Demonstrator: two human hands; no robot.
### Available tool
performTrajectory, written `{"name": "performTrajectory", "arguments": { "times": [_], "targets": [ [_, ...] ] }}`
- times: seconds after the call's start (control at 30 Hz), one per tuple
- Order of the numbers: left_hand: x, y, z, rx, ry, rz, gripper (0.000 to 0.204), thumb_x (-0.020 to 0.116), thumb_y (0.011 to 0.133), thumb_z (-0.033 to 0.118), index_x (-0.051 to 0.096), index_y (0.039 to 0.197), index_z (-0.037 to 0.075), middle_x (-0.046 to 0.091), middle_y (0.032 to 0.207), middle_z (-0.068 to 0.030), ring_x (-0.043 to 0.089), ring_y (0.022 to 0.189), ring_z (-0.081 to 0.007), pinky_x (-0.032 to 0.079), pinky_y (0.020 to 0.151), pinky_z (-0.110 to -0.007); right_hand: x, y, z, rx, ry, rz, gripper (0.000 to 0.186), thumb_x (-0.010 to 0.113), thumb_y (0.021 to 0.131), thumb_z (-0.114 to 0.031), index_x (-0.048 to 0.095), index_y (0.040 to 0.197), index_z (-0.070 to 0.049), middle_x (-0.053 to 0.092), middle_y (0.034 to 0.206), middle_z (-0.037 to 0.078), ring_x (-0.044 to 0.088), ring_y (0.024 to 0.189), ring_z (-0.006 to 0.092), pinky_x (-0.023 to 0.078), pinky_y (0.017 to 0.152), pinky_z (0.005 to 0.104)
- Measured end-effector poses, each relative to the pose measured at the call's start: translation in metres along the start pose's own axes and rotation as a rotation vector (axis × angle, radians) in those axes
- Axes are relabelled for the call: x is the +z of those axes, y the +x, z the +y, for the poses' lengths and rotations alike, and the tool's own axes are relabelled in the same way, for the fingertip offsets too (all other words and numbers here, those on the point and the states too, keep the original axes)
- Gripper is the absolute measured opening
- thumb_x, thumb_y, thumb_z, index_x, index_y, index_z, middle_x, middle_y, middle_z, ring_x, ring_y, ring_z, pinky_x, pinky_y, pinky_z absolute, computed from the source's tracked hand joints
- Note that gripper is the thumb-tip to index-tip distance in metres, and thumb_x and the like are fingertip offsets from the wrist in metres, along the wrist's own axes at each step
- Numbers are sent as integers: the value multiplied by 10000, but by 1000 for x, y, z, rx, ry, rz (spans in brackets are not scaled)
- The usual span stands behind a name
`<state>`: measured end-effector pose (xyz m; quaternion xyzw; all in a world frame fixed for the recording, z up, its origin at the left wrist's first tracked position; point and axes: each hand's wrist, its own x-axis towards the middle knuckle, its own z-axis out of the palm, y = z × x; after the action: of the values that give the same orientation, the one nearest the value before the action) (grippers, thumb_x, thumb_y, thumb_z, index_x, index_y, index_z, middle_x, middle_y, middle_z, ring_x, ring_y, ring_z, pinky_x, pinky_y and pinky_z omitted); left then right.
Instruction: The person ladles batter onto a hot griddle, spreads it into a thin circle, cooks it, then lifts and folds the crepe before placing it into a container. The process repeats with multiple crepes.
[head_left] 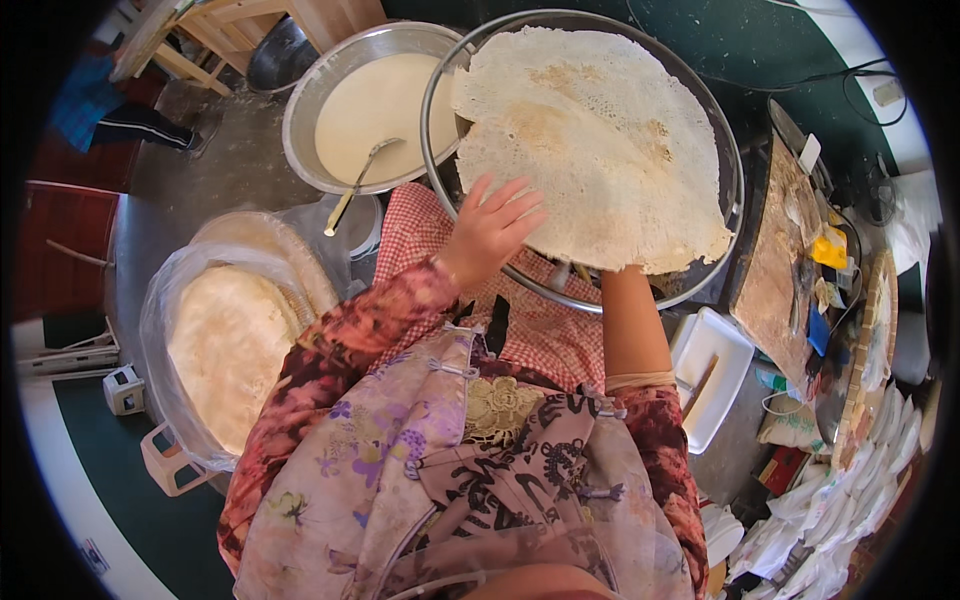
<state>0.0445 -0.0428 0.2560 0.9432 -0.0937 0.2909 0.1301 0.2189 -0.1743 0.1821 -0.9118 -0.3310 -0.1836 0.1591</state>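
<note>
A large, thin, pale flatbread [590, 140] with browned patches and a ragged edge lies over a round griddle [737, 200] with a raised metal rim. My left hand [497, 228] is at the flatbread's near left edge, its fingers spread and nothing gripped in them. From below, my right forearm [637, 330] reaches under the near edge of the flatbread. The flatbread hides my right hand, so its fingers do not show. Left of the griddle, a wide metal basin [300, 130] holds creamy batter [375, 110], and a ladle [350, 195] rests in it.
At left, a stack of flatbreads [225, 350] sits in clear plastic beside a pink plastic stool [165, 460]. A white tray [735, 370] with a wooden stick [700, 385] is at right, near a stained board [770, 270] and piled white packages [850, 490]. Another person [110, 115] stands far left.
</note>
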Motion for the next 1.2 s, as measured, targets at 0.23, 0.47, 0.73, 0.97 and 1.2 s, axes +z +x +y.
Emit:
{"name": "performTrajectory", "arguments": {
  "times": [0.23, 0.47, 0.73, 0.97, 1.2],
  "targets": [
    [-27, 83, 6, 121, -86, -180, 98, 583, 665, 116, 607, 749, 70, 615, 707, -89, 606, 637, -275, 488, 557, -354, -5, -7, -1, -42, -21, 236, 305, 499, 760, -93, 577, 1053, -66, 590, 1048, 189, 572, 942, 363, 473, 791, 433],
    [-49, 198, 49, 96, -227, -552, 177, 571, 605, 93, 659, 722, -6, 621, 697, -194, 618, 683, -334, 490, 624, -389, -128, -124, 20, -68, 320, -186, 473, 513, 706, 42, 499, 1178, 10, 574, 1003, 221, 557, 887, 364, 438, 810, 388],
    [-113, 238, -38, -400, -592, -258, 258, 644, 620, 192, 638, 756, -28, 604, 658, -85, 555, 602, -155, 444, 529, -319, -213, -181, 86, 426, 310, -245, 413, 655, 744, -300, 604, 899, 79, 631, 819, 217, 594, 705, 343, 467, 665, 404],
    [-215, 72, -123, -1014, -935, 463, 317, 685, 698, 161, 624, 940, -34, 623, 817, -78, 595, 679, -149, 484, 573, -291, -196, -116, 124, 434, 473, -199, 481, 654, 710, -160, 528, 1094, 99, 607, 971, 225, 581, 818, 296, 476, 740, 375],
    [-294, -192, -63, -1261, -847, 1140, 244, 633, 791, 119, 597, 972, -42, 637, 874, -101, 618, 737, -163, 508, 638, -274, -161, -12, 82, 116, 666, -187, 402, 574, 761, -43, 507, 1136, 85, 578, 1035, 173, 549, 876, 230, 441, 790, 305]
  ]
}}
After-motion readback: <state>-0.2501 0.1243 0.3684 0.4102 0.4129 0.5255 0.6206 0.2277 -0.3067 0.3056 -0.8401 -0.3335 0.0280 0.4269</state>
